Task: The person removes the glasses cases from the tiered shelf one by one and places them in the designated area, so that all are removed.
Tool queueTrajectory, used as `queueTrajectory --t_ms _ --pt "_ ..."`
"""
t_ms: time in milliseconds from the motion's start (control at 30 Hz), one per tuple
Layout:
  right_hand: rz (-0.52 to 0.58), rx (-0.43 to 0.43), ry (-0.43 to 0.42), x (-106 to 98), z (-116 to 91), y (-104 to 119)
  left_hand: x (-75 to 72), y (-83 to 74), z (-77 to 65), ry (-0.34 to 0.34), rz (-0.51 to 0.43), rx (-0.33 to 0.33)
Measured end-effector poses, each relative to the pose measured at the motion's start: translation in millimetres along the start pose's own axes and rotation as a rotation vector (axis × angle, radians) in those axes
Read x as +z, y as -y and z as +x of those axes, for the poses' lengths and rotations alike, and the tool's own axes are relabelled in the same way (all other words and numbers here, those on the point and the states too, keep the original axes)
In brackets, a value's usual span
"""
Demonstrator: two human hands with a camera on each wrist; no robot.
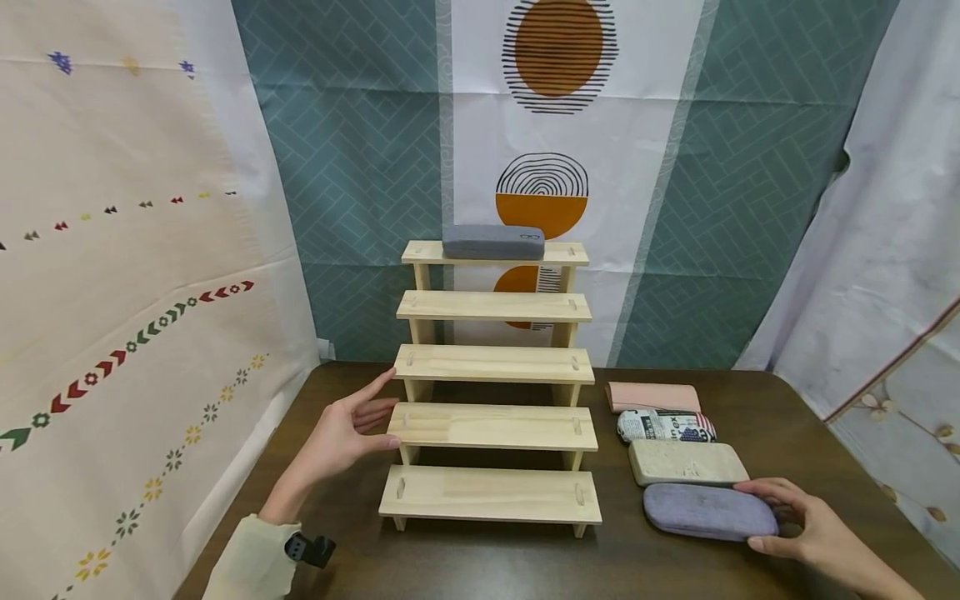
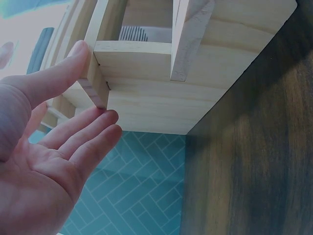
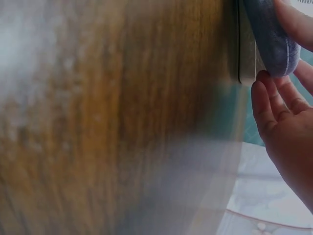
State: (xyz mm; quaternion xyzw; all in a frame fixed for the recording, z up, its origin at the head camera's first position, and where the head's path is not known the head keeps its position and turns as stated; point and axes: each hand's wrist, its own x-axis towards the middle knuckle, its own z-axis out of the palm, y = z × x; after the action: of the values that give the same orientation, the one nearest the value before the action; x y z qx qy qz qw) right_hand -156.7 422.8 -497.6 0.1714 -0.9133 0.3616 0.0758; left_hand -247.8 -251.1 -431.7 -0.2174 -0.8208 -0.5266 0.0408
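A stepped wooden display rack (image 1: 491, 425) with several pale shelves stands on the dark table. My left hand (image 1: 347, 432) touches the left ends of its lower shelves, fingers fairly straight, thumb apart from them. In the left wrist view, the thumb (image 2: 73, 56) lies against a board's edge, with the other fingertips at its end. On the right, my right hand (image 1: 798, 521) holds the right end of a purple-grey glasses case (image 1: 705, 510) between thumb and fingers. The right wrist view shows the same case (image 3: 274, 39) gripped at its end. A blue-grey glasses case (image 1: 492, 242) lies on the top shelf.
Behind the purple-grey case lie a cream case (image 1: 686, 462), a newsprint-patterned case (image 1: 666, 426) and a pink case (image 1: 652, 397), in a column right of the rack. Patterned cloths (image 1: 352, 167) hang behind and beside the table (image 1: 480, 562).
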Motion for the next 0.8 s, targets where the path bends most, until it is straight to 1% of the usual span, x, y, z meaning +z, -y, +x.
queueTrajectory --t_ms 200,600,800 --pt "-0.003 -0.039 -0.014 2.5 1.3 -6.3 0.3 -0.5 -0.3 -0.004 0.003 -0.004" --pt "-0.043 -0.018 -0.017 3.6 5.6 -6.9 0.2 -0.9 -0.1 -0.002 0.006 0.002" --pt "-0.059 0.008 -0.011 2.8 6.5 -7.5 0.2 -0.9 0.0 -0.001 0.013 0.008"
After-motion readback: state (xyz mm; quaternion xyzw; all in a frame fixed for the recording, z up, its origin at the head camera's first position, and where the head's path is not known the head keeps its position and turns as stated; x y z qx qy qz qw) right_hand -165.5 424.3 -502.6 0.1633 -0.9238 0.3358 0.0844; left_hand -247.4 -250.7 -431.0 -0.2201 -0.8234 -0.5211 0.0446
